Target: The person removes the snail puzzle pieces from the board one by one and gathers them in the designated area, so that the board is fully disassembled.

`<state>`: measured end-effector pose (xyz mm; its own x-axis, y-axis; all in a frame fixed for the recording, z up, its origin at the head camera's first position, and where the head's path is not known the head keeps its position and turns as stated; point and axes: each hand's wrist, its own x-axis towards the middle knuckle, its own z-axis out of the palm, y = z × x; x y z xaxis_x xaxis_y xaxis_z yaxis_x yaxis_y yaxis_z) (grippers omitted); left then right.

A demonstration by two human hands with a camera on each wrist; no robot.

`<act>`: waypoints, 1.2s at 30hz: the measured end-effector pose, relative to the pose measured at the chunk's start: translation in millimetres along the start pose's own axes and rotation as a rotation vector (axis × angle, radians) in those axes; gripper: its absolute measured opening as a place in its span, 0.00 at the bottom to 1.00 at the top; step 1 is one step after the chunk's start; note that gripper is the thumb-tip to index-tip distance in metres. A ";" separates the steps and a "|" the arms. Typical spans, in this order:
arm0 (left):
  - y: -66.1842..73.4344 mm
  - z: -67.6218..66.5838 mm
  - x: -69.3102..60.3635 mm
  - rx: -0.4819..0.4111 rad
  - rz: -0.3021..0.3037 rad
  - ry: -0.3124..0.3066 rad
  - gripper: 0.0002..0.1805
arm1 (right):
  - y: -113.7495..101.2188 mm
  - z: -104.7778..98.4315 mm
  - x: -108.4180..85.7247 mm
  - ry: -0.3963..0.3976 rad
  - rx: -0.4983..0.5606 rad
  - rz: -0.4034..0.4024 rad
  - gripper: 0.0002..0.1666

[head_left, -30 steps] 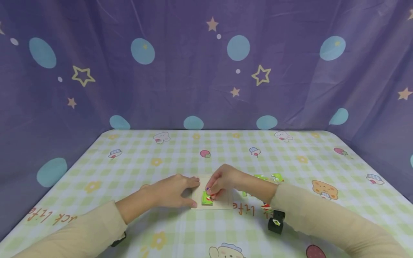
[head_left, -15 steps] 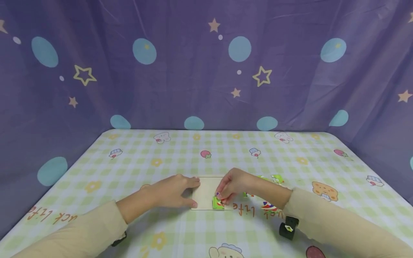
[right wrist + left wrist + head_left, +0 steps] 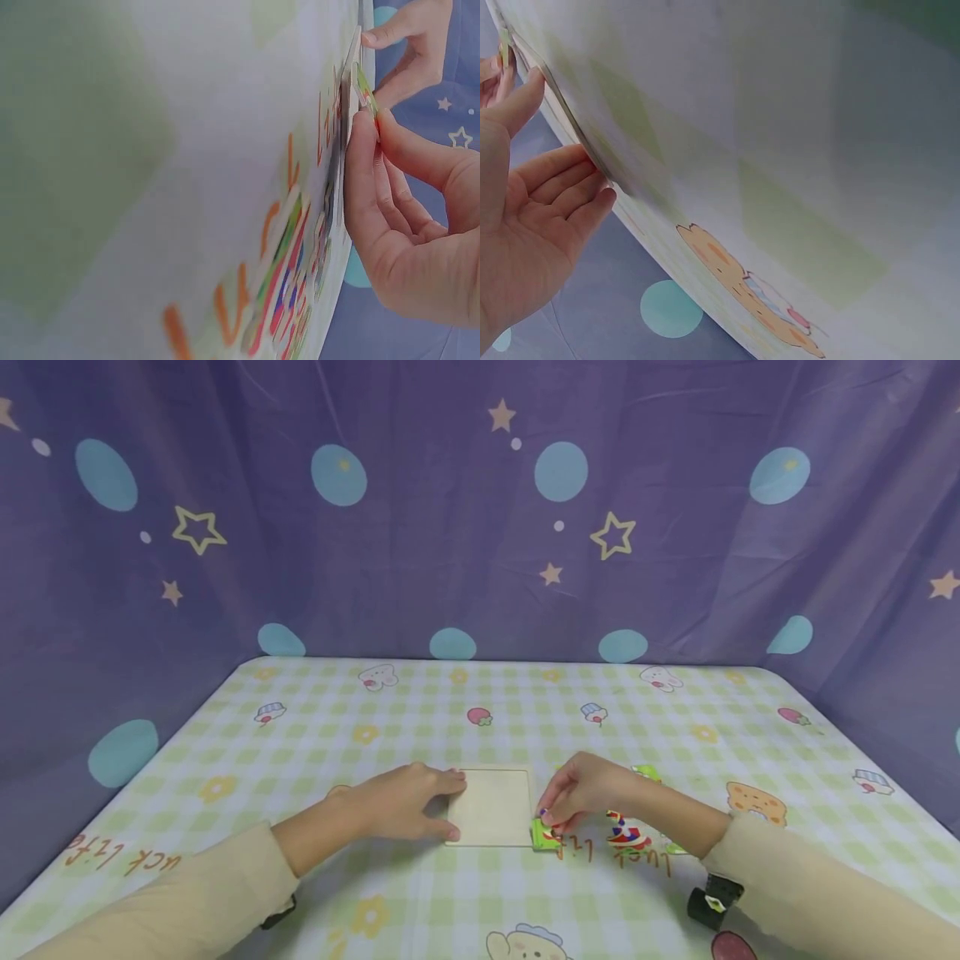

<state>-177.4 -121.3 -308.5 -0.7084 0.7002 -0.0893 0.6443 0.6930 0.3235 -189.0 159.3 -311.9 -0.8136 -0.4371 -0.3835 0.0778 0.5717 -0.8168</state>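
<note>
In the head view a pale wooden puzzle tray (image 3: 491, 808) with a thin raised rim lies flat on the table, bare inside. My left hand (image 3: 400, 803) touches its left side, thumb at the near corner and fingers at the far corner. The fingers look extended in the left wrist view. Just off the tray's right edge, my right hand (image 3: 592, 789) pinches a small green puzzle piece (image 3: 542, 836) between thumb and fingers. The right wrist view shows that piece (image 3: 365, 88) tilted on edge in the pinch; part of its picture is hidden by the fingertips.
More puzzle pieces (image 3: 628, 835) in red, blue and white lie right of the tray, partly under the right forearm. A green piece (image 3: 647, 772) lies behind that arm. A checked cloth (image 3: 420, 893) covers the table; a purple curtain (image 3: 465, 602) hangs behind.
My right hand has moved right with the green piece, from over the tray to just beyond its right edge. My left hand has stayed in place.
</note>
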 end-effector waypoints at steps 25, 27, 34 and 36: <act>1.9 0.1 2.3 0.017 -0.032 -0.035 0.35 | 17.3 -18.2 -28.7 0.110 -0.229 -0.141 0.06; 2.6 0.2 2.0 0.031 -0.037 -0.043 0.36 | 17.0 -18.1 -29.2 0.122 -0.266 -0.162 0.05; 6.7 -1.3 1.7 0.059 -0.083 -0.085 0.37 | 13.3 -22.6 -33.1 0.204 -0.443 -0.206 0.05; 6.7 -1.8 0.9 0.047 -0.091 -0.081 0.38 | 12.2 -26.8 -34.9 0.240 -0.484 -0.222 0.04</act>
